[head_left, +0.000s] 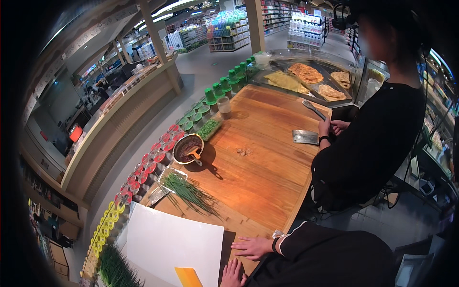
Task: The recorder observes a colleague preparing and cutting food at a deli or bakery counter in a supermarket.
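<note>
Both of my hands lie palm down at the near end of the wooden worktop [265, 172], holding nothing. My right hand [254, 247] has its fingers slightly spread, just right of a large white sheet or board [175, 240]. Below it my left hand [233, 275] is partly cut off by the frame's bottom edge. On the white board lies a flat yellow piece [188, 277], also cut off. Loose chives [190, 192] spill from a foil tray [175, 174] onto the wood. Beyond them a metal bowl [175, 152] holds dark sauce and an orange spatula [194, 154].
Across the worktop a co-worker in black holds tongs [315, 110] near a flat metal blade [304, 137]. Chopped greens [208, 128] and a cup [224, 107] stand by rows of lidded cups [143, 168]. Flatbreads [306, 73] lie in a display case. More chives [116, 267] are bottom left.
</note>
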